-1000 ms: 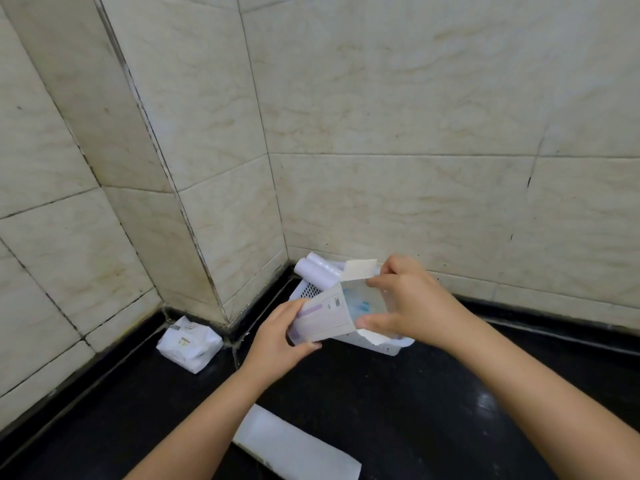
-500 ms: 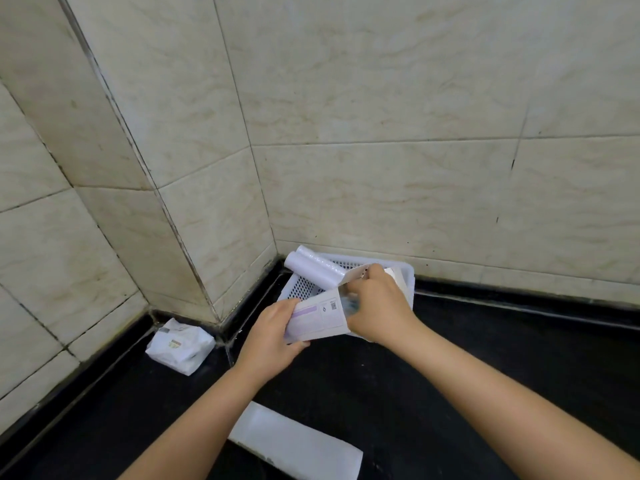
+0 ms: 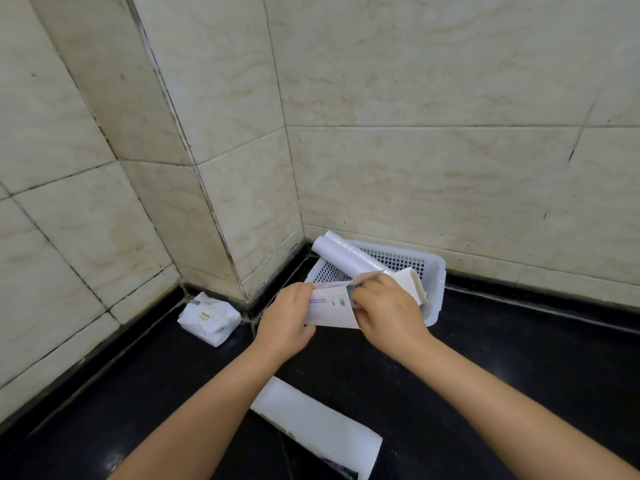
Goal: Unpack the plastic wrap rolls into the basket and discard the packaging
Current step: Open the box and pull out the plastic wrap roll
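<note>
1. Head view: my left hand (image 3: 285,323) and my right hand (image 3: 389,315) meet low in the frame, just in front of the white perforated basket (image 3: 437,282).
2. Head view: both hold one flat paper package (image 3: 330,311), white with a pale purple band and small printed codes. The grip of the left hand is closed on its left end, thumb on top and fingers wrapped beneath.
3. Head view: the grip of the right hand is closed on the package's right end, fingers curled over the top edge, where a flap of paper (image 3: 414,284) stands up past the knuckles.
4. Head view: the basket sits on the black counter (image 3: 519,358), pushed into the corner where the tiled walls (image 3: 433,168) meet.
5. Head view: one plastic wrap roll (image 3: 346,256) lies tilted in the basket, its upper end resting on the far left rim and sticking out past it, its lower end hidden behind my right hand.
6. Head view: a crumpled white wrapper (image 3: 209,318) lies on the counter to the left, against the base of the projecting wall corner, well apart from the basket.
7. Head view: a flat white sheet (image 3: 315,422) lies on the counter near me, between my forearms.
</note>
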The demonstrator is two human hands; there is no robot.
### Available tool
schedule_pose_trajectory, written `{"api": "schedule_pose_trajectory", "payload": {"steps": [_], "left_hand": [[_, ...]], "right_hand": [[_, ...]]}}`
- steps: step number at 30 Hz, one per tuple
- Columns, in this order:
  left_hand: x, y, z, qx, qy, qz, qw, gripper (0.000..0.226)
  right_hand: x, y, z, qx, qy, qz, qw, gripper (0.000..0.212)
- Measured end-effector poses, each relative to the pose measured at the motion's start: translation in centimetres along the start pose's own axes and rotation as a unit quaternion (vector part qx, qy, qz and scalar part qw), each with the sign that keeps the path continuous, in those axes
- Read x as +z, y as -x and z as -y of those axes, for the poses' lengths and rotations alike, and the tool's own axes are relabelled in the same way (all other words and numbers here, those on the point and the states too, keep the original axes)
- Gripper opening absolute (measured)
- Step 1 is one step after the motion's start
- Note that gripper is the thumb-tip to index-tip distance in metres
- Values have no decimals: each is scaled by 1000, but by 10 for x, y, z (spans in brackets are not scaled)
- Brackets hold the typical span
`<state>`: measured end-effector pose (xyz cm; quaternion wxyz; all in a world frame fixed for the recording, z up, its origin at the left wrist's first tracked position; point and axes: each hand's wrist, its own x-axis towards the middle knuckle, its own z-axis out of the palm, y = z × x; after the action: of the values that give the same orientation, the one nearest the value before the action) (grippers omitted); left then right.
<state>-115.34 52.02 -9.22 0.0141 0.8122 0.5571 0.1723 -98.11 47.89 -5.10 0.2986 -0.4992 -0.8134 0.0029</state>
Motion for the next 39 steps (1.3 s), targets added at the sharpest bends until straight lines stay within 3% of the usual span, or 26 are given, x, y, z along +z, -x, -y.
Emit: {"api": "schedule_pose_trajectory", "payload": {"steps": [3,8,13,19,23,26,30,34,37,39], "left_hand": [[0,1,7,-19,-3,11,1000,52],[2,6,21,-29,-9,18,999,51],[7,11,42,-100,-95,105,985,53],[35,9,46,-134,-161,206,956,62],[72,-6,26,-96,-162,243,952,61],[99,-15,18,-80,-162,278,943,56],[125,-17,18,-59,-152,331,929,65],[127,-8,26,-64,-111,319,939,84],[121,1,35,-78,-69,281,954,72],[117,8,40,-92,-48,264,959,63]], "right_hand": [[2,7,-4,-38,10,-15,999,23],[2,20,-17,-5,-59,-46,997,12],[-7,27,-47,113,-118,-83,983,61],[-13,30,-106,312,-162,-94,931,22],[9,16,-126,365,-171,-96,910,21],[39,-6,-139,374,-170,-89,907,37],[91,-41,-154,358,-179,-48,915,43],[142,-59,-163,373,-206,15,904,46],[166,-68,-174,427,-196,127,873,42],[169,-74,-177,455,-145,221,850,20]]}}
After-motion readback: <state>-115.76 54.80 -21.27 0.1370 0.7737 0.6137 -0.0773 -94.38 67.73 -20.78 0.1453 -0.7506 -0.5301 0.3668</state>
